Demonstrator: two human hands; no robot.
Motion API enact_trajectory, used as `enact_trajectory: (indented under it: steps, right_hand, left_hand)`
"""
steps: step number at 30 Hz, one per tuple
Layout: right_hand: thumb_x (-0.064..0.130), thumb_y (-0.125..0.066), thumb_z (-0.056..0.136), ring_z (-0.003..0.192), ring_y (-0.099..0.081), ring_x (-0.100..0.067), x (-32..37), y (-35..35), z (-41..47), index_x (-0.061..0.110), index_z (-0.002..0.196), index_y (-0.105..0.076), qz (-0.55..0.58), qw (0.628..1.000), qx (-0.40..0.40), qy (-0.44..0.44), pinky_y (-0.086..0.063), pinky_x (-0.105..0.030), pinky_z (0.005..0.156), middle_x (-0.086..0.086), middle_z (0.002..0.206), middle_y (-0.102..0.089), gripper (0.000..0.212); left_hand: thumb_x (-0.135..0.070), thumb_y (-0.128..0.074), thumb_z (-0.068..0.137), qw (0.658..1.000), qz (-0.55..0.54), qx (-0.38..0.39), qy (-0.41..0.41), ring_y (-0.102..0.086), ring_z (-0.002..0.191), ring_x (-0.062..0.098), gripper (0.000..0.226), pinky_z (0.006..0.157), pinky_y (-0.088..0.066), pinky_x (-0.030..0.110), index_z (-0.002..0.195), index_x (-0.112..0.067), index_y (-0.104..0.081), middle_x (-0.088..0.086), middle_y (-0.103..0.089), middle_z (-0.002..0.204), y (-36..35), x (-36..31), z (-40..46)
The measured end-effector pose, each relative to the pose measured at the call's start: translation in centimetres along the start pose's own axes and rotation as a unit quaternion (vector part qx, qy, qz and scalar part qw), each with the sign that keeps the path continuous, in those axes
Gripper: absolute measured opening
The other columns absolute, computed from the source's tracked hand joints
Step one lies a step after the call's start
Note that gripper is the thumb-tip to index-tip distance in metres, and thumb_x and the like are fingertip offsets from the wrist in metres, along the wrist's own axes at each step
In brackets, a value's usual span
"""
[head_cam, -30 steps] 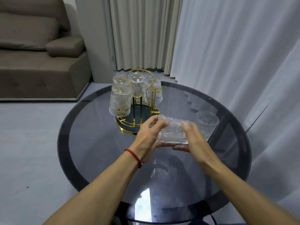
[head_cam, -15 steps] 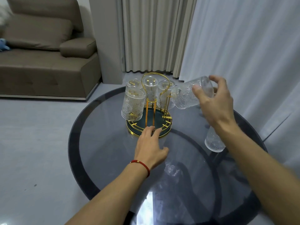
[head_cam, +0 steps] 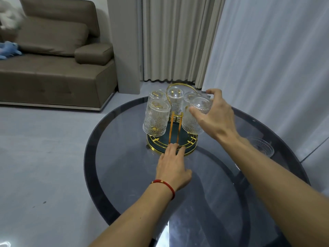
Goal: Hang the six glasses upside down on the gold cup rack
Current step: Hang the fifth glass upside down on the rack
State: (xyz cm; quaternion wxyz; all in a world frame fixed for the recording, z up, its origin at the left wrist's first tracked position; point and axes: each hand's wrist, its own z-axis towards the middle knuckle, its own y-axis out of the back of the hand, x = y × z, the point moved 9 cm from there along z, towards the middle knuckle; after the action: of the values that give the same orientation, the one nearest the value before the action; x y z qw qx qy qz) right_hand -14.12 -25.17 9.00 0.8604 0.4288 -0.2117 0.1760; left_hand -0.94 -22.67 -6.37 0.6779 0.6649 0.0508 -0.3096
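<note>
The gold cup rack point(head_cam: 191, 140) stands on a round dark glass table point(head_cam: 124, 184), with several ribbed glasses upside down on its pegs, the nearest at front left point(head_cam: 155, 120). My right hand point(head_cam: 213, 118) grips the base of another upside-down glass point(head_cam: 193, 122) at the rack's front right, over a peg. My left hand point(head_cam: 173, 167) lies flat on the table, its fingertips touching the rack's gold base rim. One more glass point(head_cam: 263, 147) stands upright on the table at the right, partly hidden by my right forearm.
A brown sofa point(head_cam: 53, 68) stands at the back left on a grey floor, with a blue soft toy point(head_cam: 8, 50) on it. Beige and white curtains point(head_cam: 258, 59) hang behind and to the right of the table.
My right hand has carried the glass from a sideways tilt beside the rack down to an upside-down position on the rack's front right. My left hand has stayed at the rack's base.
</note>
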Motion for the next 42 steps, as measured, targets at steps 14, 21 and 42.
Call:
enact_trajectory:
  steps: [14, 21, 42]
  right_hand:
    - [0.061, -0.073, 0.084, 0.133, -0.05, -0.029, -1.9, -2.7, -1.3, 0.013, 0.15, -0.033, -0.034, 0.998, 0.042, 0.014, -0.047, -0.044, 0.102, -0.009, 0.149, -0.052, 0.091]
    - [0.036, -0.062, 0.098, 0.124, -0.054, -0.032, -5.2, 1.9, -5.6, 0.007, 0.141, -0.049, -0.012, 1.0, -0.023, 0.013, -0.046, -0.05, 0.104, -0.015, 0.135, -0.056, 0.054]
    - [0.043, -0.088, 0.07, 0.109, -0.058, -0.021, -17.1, 4.2, -13.2, 0.026, 0.127, -0.047, 0.098, 0.971, -0.017, -0.215, -0.048, -0.036, 0.089, -0.002, 0.127, -0.055, 0.072]
  left_hand:
    - [-0.027, -0.067, 0.085, 1.0, 0.019, 0.0, -0.003, -0.02, 0.152, 0.024, 0.078, 0.12, -0.032, 0.046, 0.154, -0.015, -0.033, 0.007, -0.028, 0.161, 0.1, -0.5, -0.3]
    - [-0.013, -0.061, 0.084, 0.982, -0.078, -0.158, -0.064, -0.047, 0.119, 0.021, 0.043, 0.096, -0.048, 0.038, 0.127, -0.016, -0.064, 0.002, -0.061, 0.123, 4.2, -4.1, -1.7]
    - [-0.029, -0.071, 0.087, 0.963, -0.259, -0.069, -0.037, -0.06, 0.1, 0.01, 0.038, 0.084, -0.054, 0.03, 0.124, -0.024, -0.064, -0.004, -0.066, 0.11, 0.9, -6.9, -2.3]
